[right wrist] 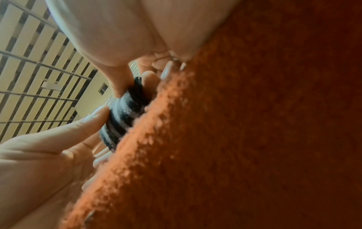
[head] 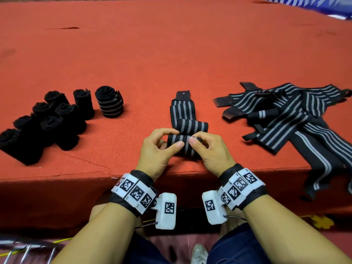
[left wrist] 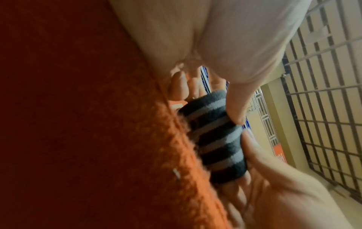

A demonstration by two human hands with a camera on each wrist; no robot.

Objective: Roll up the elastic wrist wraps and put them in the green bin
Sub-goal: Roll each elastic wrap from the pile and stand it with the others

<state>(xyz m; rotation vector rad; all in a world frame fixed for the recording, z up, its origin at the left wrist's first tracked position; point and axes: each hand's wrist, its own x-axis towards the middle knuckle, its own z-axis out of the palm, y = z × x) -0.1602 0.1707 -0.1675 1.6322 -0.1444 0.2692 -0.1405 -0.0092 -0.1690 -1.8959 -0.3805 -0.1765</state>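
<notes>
Wrist wrap (head: pixel 183 119), black with grey stripes, lies on the red felt table (head: pixel 171 54) near its front edge, its near end wound into a short roll and its far end, with a dark tab, stretching toward 12 o'clock. Both hands hold the rolled end: the left hand (head: pixel 158 149) pinches it between thumb and curled fingers from 9 o'clock, and the right hand (head: pixel 211 151) does likewise from 3 o'clock, the two thumb tips nearly meeting on top of the roll. The wrist views show the same striped roll (left wrist: pixel 213 139) pressed between thumbs and fingertips just above the felt (both views are blurred).

At 9 to 10 o'clock from the hands stands a cluster of rolled wraps (head: pixel 47 119), mostly plain black, one striped (head: pixel 110 101). At 2 to 3 o'clock lies a loose pile of unrolled striped wraps (head: pixel 285 119), some hanging over the table's front edge.
</notes>
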